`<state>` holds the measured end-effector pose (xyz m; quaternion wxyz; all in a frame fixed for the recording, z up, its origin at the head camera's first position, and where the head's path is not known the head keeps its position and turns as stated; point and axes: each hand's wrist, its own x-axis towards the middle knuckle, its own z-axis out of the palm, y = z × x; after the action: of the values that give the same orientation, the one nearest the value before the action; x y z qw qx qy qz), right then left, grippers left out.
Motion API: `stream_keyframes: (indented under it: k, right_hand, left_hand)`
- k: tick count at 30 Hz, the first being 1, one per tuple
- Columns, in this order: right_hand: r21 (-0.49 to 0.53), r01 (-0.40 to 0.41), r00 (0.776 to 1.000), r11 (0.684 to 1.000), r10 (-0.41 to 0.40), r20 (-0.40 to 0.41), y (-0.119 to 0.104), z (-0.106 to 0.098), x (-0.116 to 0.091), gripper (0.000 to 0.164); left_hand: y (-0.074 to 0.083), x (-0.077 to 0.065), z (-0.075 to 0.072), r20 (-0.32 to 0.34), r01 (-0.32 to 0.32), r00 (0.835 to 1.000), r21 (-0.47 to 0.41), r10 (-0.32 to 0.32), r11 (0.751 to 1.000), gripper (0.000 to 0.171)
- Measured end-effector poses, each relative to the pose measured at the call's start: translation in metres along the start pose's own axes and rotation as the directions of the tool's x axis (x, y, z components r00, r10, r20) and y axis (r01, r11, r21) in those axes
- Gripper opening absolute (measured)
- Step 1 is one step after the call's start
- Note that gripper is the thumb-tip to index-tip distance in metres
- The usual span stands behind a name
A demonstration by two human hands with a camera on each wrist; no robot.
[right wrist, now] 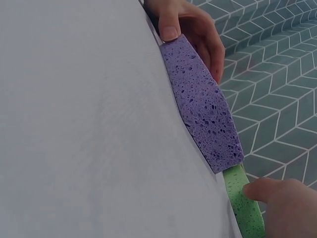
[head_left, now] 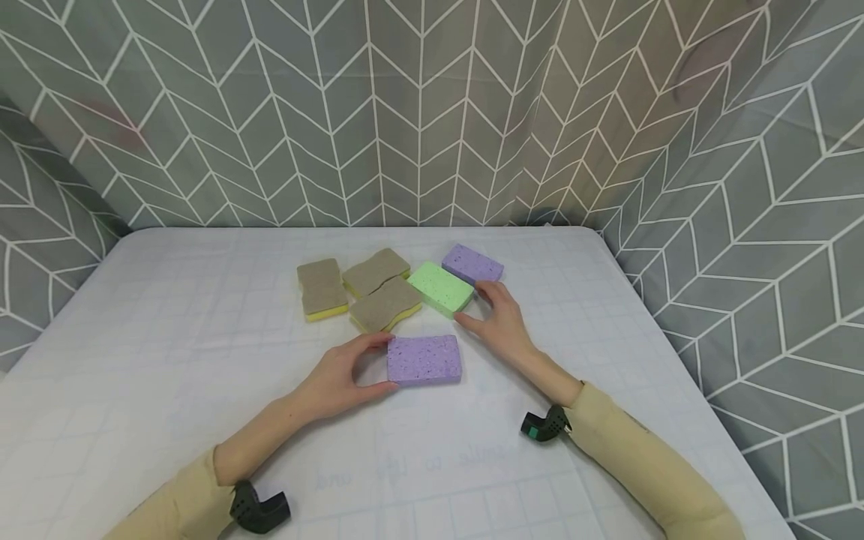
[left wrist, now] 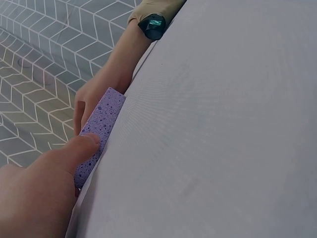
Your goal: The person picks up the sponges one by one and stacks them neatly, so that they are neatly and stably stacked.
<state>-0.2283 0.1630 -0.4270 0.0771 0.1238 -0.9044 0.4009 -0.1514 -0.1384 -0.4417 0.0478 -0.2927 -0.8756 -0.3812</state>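
Note:
A purple sponge (head_left: 424, 360) lies flat on the table nearest the person. My left hand (head_left: 340, 375) grips its left end, thumb on the near edge and fingers at the far edge. Behind it to the right is a green sponge (head_left: 440, 288). My right hand (head_left: 501, 321) holds that one by its right end, and the right wrist view shows the thumb (right wrist: 265, 189) against its side. A second purple sponge (head_left: 472, 262) sits just beyond the green one, close to the right fingertips.
Three yellow sponges with grey-brown scouring tops, one at the left (head_left: 322, 288), one farther back (head_left: 376, 271) and one in front (head_left: 386, 304), lie left of the green sponge. A white cloth (head_left: 169, 322) covers the table. Patterned grey curtains (head_left: 391, 112) hang behind and beside it.

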Motion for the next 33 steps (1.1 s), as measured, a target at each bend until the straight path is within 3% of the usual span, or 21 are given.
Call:
stream_keyframes:
  k: [12, 33]
  right_hand:
    - [-0.062, -0.019, 0.999, 0.998, 0.021, 0.039, -0.0011, 0.0050, 0.0063, 0.080]
    - [-0.073, -0.013, 0.999, 0.997, 0.016, 0.036, 0.0017, 0.0046, 0.0064, 0.075]
  left_hand:
    - [-0.0003, -0.0001, 0.0009, 0.003, 0.014, 1.000, 0.001, -0.014, 1.000, 0.072]
    - [-0.0011, 0.0002, 0.0001, 0.000, 0.001, 1.000, 0.014, -0.001, 1.000, 0.072]
